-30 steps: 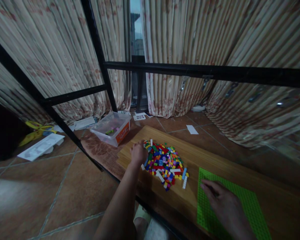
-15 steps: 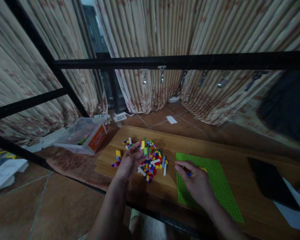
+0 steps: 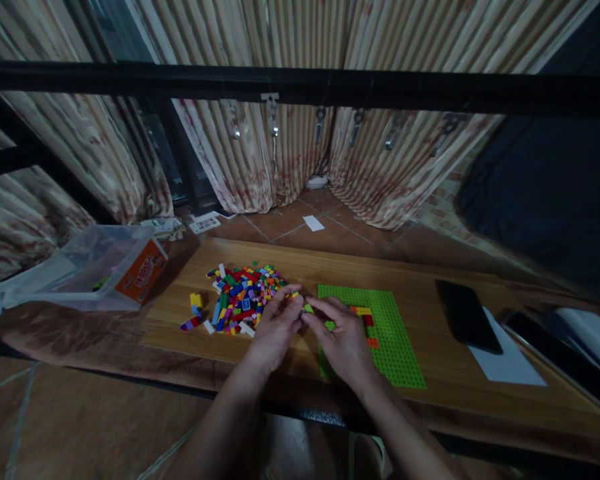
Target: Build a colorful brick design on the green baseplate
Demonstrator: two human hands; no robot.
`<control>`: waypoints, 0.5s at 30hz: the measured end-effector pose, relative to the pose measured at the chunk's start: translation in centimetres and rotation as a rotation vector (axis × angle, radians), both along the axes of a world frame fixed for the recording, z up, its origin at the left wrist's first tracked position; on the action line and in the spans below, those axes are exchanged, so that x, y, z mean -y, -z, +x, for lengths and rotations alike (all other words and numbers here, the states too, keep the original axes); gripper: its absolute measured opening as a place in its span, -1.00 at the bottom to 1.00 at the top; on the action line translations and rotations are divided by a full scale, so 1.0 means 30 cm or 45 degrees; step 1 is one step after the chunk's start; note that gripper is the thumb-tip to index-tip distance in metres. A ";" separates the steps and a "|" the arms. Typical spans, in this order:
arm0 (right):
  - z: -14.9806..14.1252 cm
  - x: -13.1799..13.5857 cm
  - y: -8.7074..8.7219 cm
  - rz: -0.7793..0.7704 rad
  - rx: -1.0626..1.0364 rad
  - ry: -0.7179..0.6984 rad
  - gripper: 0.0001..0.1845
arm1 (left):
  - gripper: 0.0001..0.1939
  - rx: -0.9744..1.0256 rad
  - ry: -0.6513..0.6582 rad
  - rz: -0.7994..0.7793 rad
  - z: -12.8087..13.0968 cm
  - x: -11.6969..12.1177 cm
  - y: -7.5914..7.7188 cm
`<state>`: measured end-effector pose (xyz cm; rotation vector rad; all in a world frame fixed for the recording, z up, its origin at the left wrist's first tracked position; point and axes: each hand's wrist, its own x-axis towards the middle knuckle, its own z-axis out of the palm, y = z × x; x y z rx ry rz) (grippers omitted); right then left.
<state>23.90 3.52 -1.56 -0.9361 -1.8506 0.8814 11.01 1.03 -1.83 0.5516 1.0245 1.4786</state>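
A fine, light grip

Our left hand (image 3: 275, 333) and right hand (image 3: 347, 340) together pinch a small green brick (image 3: 308, 308), between the pile (image 3: 243, 300) and the plate (image 3: 390, 337). We judge it light, stiff and smooth, best held by opposite sides. Beyond the worktop (image 3: 300, 261) lies white paper (image 3: 314, 223).

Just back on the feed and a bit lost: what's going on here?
A person's left hand and right hand meet, holding small green and yellow bricks between them. A pile of loose coloured bricks lies to the left on a wooden board. The green baseplate, partly behind the right hand, bears a few red, orange and yellow bricks.
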 end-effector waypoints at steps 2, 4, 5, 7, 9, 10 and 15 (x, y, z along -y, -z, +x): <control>0.000 0.004 -0.001 0.000 0.018 0.022 -0.73 | -0.63 -0.087 -0.036 0.018 0.009 -0.004 0.014; -0.002 0.006 0.006 -0.036 -0.003 0.043 -0.73 | -0.63 -0.109 -0.041 0.038 0.014 -0.007 0.021; -0.003 0.005 0.014 -0.073 -0.031 0.053 -0.73 | -0.62 -0.096 -0.038 0.041 0.014 -0.007 0.022; -0.006 0.000 0.035 -0.186 -0.119 0.078 -0.73 | -0.60 -0.042 -0.049 0.017 0.012 -0.006 0.020; -0.009 -0.008 0.056 -0.340 -0.231 0.106 -0.70 | -0.60 0.030 -0.055 -0.032 0.006 -0.006 0.013; -0.010 -0.012 0.064 -0.420 -0.296 0.119 -0.67 | -0.61 0.069 -0.044 -0.062 0.003 -0.006 0.009; 0.008 -0.034 0.054 -0.672 -0.588 0.133 -0.59 | -0.67 0.279 0.059 -0.185 -0.015 -0.013 -0.008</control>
